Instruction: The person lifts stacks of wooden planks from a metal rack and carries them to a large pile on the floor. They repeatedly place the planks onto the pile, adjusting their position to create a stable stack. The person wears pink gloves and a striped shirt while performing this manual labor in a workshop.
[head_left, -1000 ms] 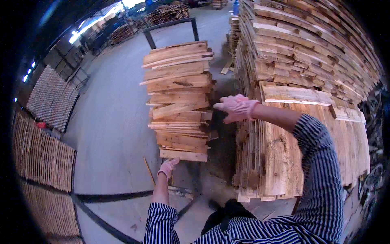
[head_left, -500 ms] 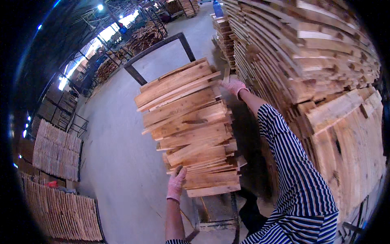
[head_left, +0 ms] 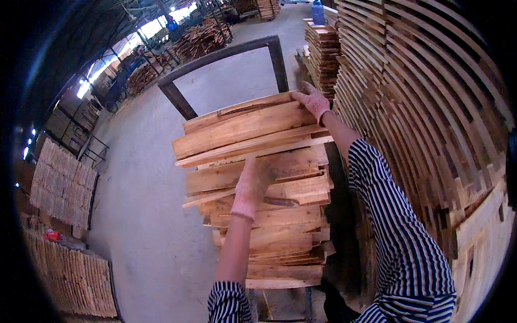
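A pile of rough, pale wooden boards lies crosswise on a dark-framed cart in front of me. My right hand, in a pink glove, is at the right end of the farthest board. Its thumb lies over that board and its fingers reach past the far edge. Over the middle of the pile is my left hand, also gloved in pink. Motion smears its fingers, so I cannot make out whether it holds anything.
The cart's dark upright frame rises beyond the boards. Tall board stacks stand close on the right, with a blue bottle on a farther stack. Slatted wood stacks stand at left beyond the grey floor.
My left hand has moved from the pile's near left edge forward over its middle. My right hand has shifted onto the farthest board's end. The view has moved closer to the cart's frame.
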